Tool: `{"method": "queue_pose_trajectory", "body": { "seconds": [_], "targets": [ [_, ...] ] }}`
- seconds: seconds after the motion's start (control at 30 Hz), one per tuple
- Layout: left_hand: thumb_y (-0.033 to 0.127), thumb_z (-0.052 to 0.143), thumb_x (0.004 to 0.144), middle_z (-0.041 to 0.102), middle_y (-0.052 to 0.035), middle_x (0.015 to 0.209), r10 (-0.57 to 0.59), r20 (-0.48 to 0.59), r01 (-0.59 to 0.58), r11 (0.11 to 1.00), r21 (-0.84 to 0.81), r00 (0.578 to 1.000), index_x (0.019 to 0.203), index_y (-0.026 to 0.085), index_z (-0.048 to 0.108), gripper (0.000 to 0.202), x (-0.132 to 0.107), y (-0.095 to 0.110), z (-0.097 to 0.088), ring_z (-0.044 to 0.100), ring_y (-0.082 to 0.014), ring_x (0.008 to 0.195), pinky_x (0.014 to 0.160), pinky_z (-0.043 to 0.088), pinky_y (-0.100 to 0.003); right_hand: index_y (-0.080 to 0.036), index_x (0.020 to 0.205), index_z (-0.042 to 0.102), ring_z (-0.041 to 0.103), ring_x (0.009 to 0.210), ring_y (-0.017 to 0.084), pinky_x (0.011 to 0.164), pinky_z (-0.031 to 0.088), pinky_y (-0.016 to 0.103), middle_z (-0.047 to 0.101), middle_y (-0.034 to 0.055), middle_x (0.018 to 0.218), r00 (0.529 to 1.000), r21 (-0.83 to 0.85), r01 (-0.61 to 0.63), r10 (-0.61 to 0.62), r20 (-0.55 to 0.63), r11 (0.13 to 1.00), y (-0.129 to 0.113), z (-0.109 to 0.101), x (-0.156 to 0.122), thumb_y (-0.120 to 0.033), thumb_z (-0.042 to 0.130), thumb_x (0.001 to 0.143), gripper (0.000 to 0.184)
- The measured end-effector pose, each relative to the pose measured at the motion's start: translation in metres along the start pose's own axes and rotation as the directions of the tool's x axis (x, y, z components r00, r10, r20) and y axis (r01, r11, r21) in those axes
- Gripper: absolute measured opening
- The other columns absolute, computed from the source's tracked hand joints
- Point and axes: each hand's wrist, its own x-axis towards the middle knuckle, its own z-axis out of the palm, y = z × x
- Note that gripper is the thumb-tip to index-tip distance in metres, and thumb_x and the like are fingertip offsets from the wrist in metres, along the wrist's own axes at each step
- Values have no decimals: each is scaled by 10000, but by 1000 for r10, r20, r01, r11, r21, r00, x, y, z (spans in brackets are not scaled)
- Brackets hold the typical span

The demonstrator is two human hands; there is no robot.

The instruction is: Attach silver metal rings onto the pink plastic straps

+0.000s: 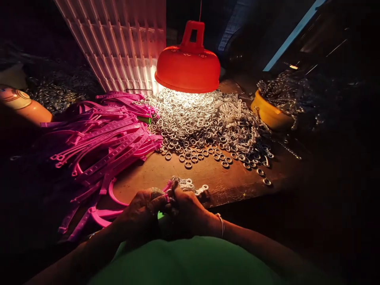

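My left hand [144,206] is closed, pinching the tip of a pink plastic strap [166,194] whose curved length trails to the left. My right hand [190,211], fingers bent inward, meets it at the strap's tip. What the right fingers hold is hidden. Just past the right knuckles is a small cluster of pale ring-ended links [202,189]; whether they lie on the table or in the hand I cannot tell. To the left, many pink straps [118,130] are heaped. Beyond my hands spreads a large pile of metal rings [184,122].
A red lamp [188,69] hangs low over the rings. A yellow bowl [271,113] of metal pieces stands at the right. A ribbed pale panel [124,47] rises behind. The wooden table's [142,174] front edge runs close to my right hand.
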Motion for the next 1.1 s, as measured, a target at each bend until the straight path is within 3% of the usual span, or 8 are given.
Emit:
{"method": "queue_pose_trajectory", "body": {
  "seconds": [0.07,0.27,0.47,0.63,0.77,0.87,0.93,1.1],
  "targets": [
    [452,663,756,600,-43,587,15,1,-15,1000,16,1000,651,87,655,380,0,-1,2,513,-108,516,518,397,-222,-191,819,366,381,550,83,470,282,206,492,-30,649,999,22,-34,34,11,999,-2,-1,-4,-227,508,784,151],
    [456,695,722,616,-58,608,-30,46,33,997,-73,999,647,71,637,396,3,-21,-2,534,-111,533,506,386,-213,-191,783,342,363,592,87,505,303,223,504,-12,705,978,45,55,-63,201,997,-1,-2,-6,-180,440,807,101],
    [406,717,720,623,-47,608,-59,47,66,984,-167,997,649,80,631,345,4,-26,-6,555,-104,530,502,397,-196,-186,800,351,363,549,92,455,267,237,497,3,673,959,-78,36,-13,282,996,-1,-6,-1,-157,494,794,146],
    [422,759,654,589,-28,588,-126,-25,119,974,-191,992,633,87,602,370,7,-15,-10,522,-99,513,496,389,-204,-161,879,411,399,588,111,513,309,264,519,49,796,936,-294,203,-98,338,934,4,-11,4,-189,501,822,110],
    [412,737,684,488,18,535,-98,-30,96,994,-61,995,612,98,567,364,18,-7,-15,394,-56,484,461,283,-187,-131,988,432,451,646,135,572,365,271,545,82,861,955,-361,194,-91,283,912,11,-17,9,-149,476,830,165],
    [430,724,686,526,1,581,-78,10,79,991,-110,997,629,112,560,363,30,-7,-16,458,-87,538,513,336,-205,-148,1080,414,506,704,146,622,404,264,571,82,921,975,-279,165,-115,189,946,10,-23,13,-218,462,882,216],
    [440,708,699,539,-6,595,-41,-10,41,998,-52,999,620,117,553,366,36,-7,-15,473,-97,559,530,352,-210,-184,1087,418,530,711,144,619,404,247,587,52,894,987,-274,137,-109,117,952,8,-25,15,-291,450,915,205],
    [509,675,690,551,-19,607,-46,-81,56,992,116,996,659,133,585,388,39,-3,-11,479,-131,570,528,385,-235,-165,1010,435,546,655,151,537,363,226,591,23,775,986,-495,161,-156,53,854,10,-25,17,-371,607,810,335]
  ]
}}
